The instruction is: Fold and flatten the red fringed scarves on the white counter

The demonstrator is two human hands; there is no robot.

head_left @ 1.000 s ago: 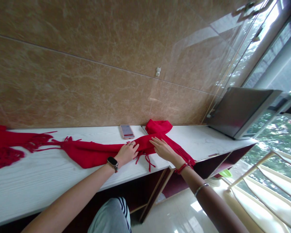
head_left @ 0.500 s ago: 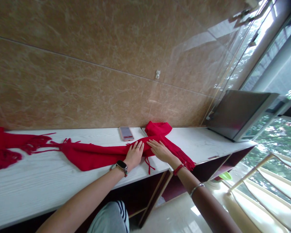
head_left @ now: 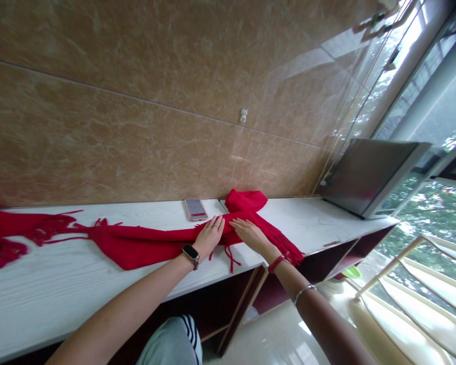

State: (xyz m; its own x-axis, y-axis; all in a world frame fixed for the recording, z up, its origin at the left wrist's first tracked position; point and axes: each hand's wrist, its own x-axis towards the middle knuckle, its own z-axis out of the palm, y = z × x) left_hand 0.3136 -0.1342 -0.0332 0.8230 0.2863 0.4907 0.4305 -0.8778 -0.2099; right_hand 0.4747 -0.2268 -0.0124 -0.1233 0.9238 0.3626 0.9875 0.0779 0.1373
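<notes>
A red fringed scarf lies along the white counter, one tasselled end fanning out at the right. My left hand rests flat on its middle part, fingers stretched out. Just to the right, my right hand also lies flat on the red cloth with its fingers extended. Behind my hands a folded red piece sits near the wall; whether it is the same scarf I cannot tell. More red fringed cloth lies at the far left, its tassels reaching the scarf's left end.
A phone lies on the white counter behind my left hand. A dark box-shaped appliance stands at the counter's right end, by the window. Open shelves are below. A pale metal rack stands at the right.
The view has shifted slightly. My left hand has moved a little toward my right hand over the cloth, while my right hand stays almost in place.
</notes>
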